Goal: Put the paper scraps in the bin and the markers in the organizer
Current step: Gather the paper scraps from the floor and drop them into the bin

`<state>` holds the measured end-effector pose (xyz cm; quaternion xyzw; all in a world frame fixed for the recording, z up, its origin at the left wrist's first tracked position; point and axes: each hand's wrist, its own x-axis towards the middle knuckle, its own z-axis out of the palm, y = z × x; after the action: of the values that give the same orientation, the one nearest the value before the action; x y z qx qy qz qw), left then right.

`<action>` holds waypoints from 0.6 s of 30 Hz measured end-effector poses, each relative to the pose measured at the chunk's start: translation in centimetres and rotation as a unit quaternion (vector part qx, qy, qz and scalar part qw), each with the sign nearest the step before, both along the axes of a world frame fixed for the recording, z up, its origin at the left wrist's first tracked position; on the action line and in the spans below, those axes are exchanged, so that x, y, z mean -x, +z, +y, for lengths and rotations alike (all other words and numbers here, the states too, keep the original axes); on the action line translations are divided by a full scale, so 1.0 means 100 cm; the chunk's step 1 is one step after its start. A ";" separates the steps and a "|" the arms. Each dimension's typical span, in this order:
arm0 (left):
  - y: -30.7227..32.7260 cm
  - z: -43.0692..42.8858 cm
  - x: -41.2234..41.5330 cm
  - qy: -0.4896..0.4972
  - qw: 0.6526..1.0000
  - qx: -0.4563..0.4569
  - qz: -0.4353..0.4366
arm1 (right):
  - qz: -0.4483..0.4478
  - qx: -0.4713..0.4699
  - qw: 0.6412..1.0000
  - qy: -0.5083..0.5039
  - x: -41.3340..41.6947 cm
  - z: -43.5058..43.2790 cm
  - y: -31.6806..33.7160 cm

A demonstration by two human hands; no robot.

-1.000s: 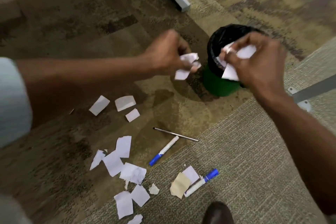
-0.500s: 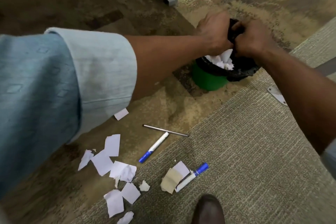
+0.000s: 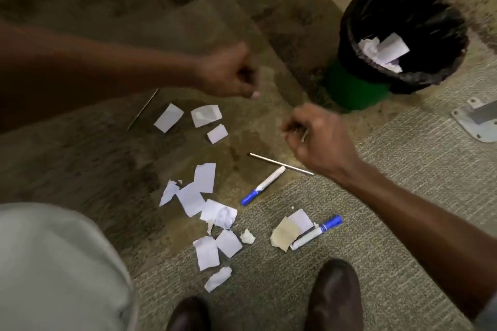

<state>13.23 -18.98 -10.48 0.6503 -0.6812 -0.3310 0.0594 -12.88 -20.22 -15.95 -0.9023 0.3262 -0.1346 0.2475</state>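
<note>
1. Hands first: the left hand (image 3: 228, 72) is hanging over the floor curled into a loose fist, and I'm seeing nothing in it. The right hand (image 3: 320, 140) is curled the same way with no paper showing, though its fingers are blurry, so a tiny bit tucked inside can't be ruled out.

2. Stuff right under them: three paper scraps (image 3: 205, 115) are lying just below the left hand, and a thin metal rod (image 3: 279, 164) is sitting just under the right wrist, touching the tip of one blue-capped marker (image 3: 265, 185).

3. Going wrong, my guess: grabbing fast near that rod is probably going to knock the marker rolling, or scoop the rod up with the paper and dump it in the bin (image 3: 403, 37).

4. The second marker (image 3: 317, 232) is lying against a tan scrap (image 3: 285, 232) and a white one, so a handful there is risking a marker going in the trash.

5. The big scrap pile (image 3: 207, 209) is sitting close to the shoes (image 3: 333, 293), so stepping forward is likely trampling or scattering it.

6. Room: the carpet between pile and bin is looking open, with the bin well off to the right and already holding paper. A metal bracket (image 3: 476, 121) is poking in at the right edge. No organizer is showing anywhere.
</note>
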 end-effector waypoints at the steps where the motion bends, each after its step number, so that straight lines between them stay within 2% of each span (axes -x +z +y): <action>1: -0.013 0.020 -0.009 0.010 1.000 -0.008 0.003 | 0.030 -0.030 0.999 0.020 0.003 0.015 -0.014; 3: -0.040 0.065 -0.019 0.019 1.000 -0.021 0.010 | 0.111 -0.080 0.988 0.066 0.015 0.039 -0.041; 5: -0.063 0.113 -0.016 0.004 1.000 -0.027 0.001 | 0.195 -0.086 0.969 0.128 0.031 0.054 -0.063; 8: -0.092 0.173 0.006 -0.081 0.996 -0.005 -0.021 | 0.270 -0.067 0.940 0.197 0.058 0.065 -0.085; 12: -0.119 0.225 0.048 -0.182 0.979 0.051 -0.069 | 0.315 -0.019 0.922 0.227 0.078 0.070 -0.101; 18: -0.134 0.251 0.064 -0.193 0.966 0.053 -0.161 | 0.309 -0.005 0.924 0.223 0.079 0.078 -0.113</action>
<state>6.83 6.08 -23.91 0.5476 -0.8107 -0.1905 -0.0817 -20.77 -12.45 -27.25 -0.9473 0.1775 0.2114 0.1623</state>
